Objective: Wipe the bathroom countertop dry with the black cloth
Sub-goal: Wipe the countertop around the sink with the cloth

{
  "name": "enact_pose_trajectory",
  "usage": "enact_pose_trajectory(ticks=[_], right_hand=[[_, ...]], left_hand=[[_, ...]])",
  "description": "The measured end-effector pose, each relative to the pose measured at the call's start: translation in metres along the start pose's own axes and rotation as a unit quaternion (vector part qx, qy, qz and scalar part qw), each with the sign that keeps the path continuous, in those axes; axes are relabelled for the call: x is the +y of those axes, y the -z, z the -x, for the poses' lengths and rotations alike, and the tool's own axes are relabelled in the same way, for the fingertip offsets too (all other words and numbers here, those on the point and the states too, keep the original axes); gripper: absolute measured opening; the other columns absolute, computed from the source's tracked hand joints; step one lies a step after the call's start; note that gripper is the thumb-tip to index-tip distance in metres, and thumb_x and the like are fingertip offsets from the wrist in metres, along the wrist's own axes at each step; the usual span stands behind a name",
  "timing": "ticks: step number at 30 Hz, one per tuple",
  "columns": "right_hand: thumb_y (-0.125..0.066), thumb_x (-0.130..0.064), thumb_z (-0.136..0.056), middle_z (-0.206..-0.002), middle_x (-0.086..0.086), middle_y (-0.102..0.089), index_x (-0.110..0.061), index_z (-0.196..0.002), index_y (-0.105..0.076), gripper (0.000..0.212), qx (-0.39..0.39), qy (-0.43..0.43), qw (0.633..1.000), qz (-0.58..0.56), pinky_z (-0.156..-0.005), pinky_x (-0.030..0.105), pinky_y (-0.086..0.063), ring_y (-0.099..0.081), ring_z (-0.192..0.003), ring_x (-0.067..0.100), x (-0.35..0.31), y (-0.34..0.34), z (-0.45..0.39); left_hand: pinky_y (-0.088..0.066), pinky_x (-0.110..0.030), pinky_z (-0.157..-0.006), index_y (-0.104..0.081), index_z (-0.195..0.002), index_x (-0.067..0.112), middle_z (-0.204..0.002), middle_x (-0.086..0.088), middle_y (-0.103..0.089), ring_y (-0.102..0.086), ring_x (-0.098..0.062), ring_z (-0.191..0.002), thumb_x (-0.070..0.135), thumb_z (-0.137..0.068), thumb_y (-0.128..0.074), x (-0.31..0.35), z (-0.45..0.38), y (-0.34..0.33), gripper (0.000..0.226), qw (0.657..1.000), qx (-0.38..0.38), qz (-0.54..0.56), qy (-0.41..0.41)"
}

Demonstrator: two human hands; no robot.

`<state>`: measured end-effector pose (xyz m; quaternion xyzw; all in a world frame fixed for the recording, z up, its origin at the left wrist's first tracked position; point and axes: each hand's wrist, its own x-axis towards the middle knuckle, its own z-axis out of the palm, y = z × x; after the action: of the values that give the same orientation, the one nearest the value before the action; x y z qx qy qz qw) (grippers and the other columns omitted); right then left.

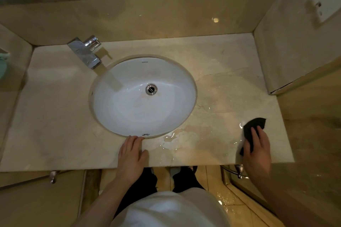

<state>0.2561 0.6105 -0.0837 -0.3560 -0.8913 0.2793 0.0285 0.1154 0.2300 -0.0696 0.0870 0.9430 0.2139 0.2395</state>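
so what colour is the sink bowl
White, glossy, seen best in the head view: sink bowl.

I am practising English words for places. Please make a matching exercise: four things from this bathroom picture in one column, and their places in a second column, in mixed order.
Things:
1. black cloth
2. faucet
3. left hand
4. drain

Places:
A. middle of the sink
B. behind the sink, on the left
C. under the right hand, near the countertop's right end
D. flat on the front edge, below the sink

Pairs: 1-C, 2-B, 3-D, 4-A
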Motion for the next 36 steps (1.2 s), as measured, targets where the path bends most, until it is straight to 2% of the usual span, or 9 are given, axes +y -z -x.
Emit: enact_pose_trajectory(ticks=[10,14,17,21,24,27,29,33,36], right_hand=[[-0.053,-0.011,-0.097,-0.152,0.014,-0.038,-0.001,-0.144,-0.044,0.049,0.019,0.06,0.998,0.012,-0.116,0.048,-0.033,-0.034,-0.141,0.03,-0.108,-0.087,0.015],[-0.051,-0.012,-0.099,-0.15,0.012,-0.041,-0.003,-0.142,-0.047,0.044,0.02,0.046,0.997,-0.05,-0.118,0.04,-0.026,-0.035,-0.14,0.027,-0.156,-0.116,0.017],[-0.046,-0.012,-0.101,-0.139,0.006,-0.048,-0.008,-0.134,-0.054,0.034,0.017,-0.002,0.986,-0.168,-0.114,0.034,-0.032,-0.044,-0.131,0.022,-0.182,-0.116,0.013],[-0.044,-0.013,-0.102,-0.125,0.003,-0.053,-0.015,-0.128,-0.056,0.029,0.081,-0.039,0.963,-0.254,-0.104,0.038,-0.042,-0.049,-0.117,0.018,-0.182,-0.078,0.009],[-0.044,-0.023,-0.103,-0.14,0.002,-0.046,-0.019,-0.14,-0.047,0.037,0.06,-0.039,0.981,-0.18,-0.111,0.037,-0.033,-0.041,-0.13,0.018,-0.151,-0.05,0.026],[-0.041,-0.04,-0.1,-0.159,0.0,-0.024,-0.018,-0.152,-0.031,0.057,-0.047,-0.01,0.996,-0.071,-0.12,0.04,-0.018,-0.021,-0.146,0.019,-0.115,-0.051,0.056],[-0.041,-0.04,-0.094,-0.163,-0.002,-0.013,-0.018,-0.156,-0.022,0.068,-0.089,0.042,0.995,-0.009,-0.121,0.04,-0.013,-0.012,-0.149,0.018,-0.101,-0.059,0.075],[-0.049,-0.028,-0.1,-0.164,-0.006,-0.003,-0.019,-0.158,-0.011,0.07,-0.096,0.023,0.995,-0.001,-0.122,0.043,-0.014,-0.005,-0.151,0.016,-0.122,-0.085,0.108],[-0.046,-0.03,-0.101,-0.164,-0.006,0.0,-0.018,-0.158,-0.007,0.069,-0.076,0.004,0.997,0.001,-0.121,0.041,-0.013,-0.003,-0.151,0.017,-0.157,-0.112,0.125]], left_hand=[[-0.031,-0.039,-0.117,-0.046,-0.144,0.021,-0.14,0.012,-0.04,-0.036,-0.011,-0.133,0.048,-0.089,-0.031,-0.007,0.004,0.016,0.063,0.997,-0.006,0.04,-0.061],[-0.014,-0.021,-0.118,-0.035,-0.152,0.018,-0.155,0.006,-0.031,-0.019,-0.006,-0.144,0.034,-0.096,-0.043,-0.013,0.005,0.029,0.059,0.993,-0.049,0.024,-0.107],[-0.007,-0.033,-0.124,-0.022,-0.157,0.025,-0.164,0.007,-0.014,-0.006,-0.01,-0.152,0.024,-0.101,-0.044,-0.031,0.002,0.037,0.06,0.989,-0.086,-0.046,-0.114],[0.003,-0.04,-0.124,-0.013,-0.157,0.033,-0.165,0.006,-0.007,0.001,-0.013,-0.152,0.032,-0.1,-0.043,-0.056,-0.004,0.052,0.064,0.978,-0.089,-0.137,-0.133],[0.011,-0.038,-0.122,-0.007,-0.157,0.034,-0.167,0.003,0.0,0.007,-0.014,-0.153,0.046,-0.099,-0.045,-0.067,-0.008,0.055,0.07,0.972,-0.091,-0.164,-0.145],[0.011,-0.037,-0.122,-0.002,-0.157,0.035,-0.166,-0.002,0.013,0.016,-0.018,-0.151,0.064,-0.094,-0.044,-0.077,-0.009,0.053,0.082,0.98,-0.074,-0.139,-0.124],[0.008,-0.038,-0.123,0.0,-0.157,0.035,-0.164,-0.003,0.02,0.02,-0.021,-0.15,0.075,-0.087,-0.044,-0.084,-0.01,0.051,0.092,0.986,-0.052,-0.124,-0.101],[0.008,-0.039,-0.123,0.001,-0.157,0.034,-0.164,-0.004,0.019,0.022,-0.022,-0.15,0.081,-0.078,-0.048,-0.095,-0.016,0.055,0.104,0.981,-0.059,-0.145,-0.111],[0.008,-0.04,-0.123,-0.002,-0.157,0.034,-0.165,-0.004,0.012,0.021,-0.023,-0.15,0.082,-0.075,-0.05,-0.098,-0.021,0.058,0.106,0.976,-0.065,-0.16,-0.131]])
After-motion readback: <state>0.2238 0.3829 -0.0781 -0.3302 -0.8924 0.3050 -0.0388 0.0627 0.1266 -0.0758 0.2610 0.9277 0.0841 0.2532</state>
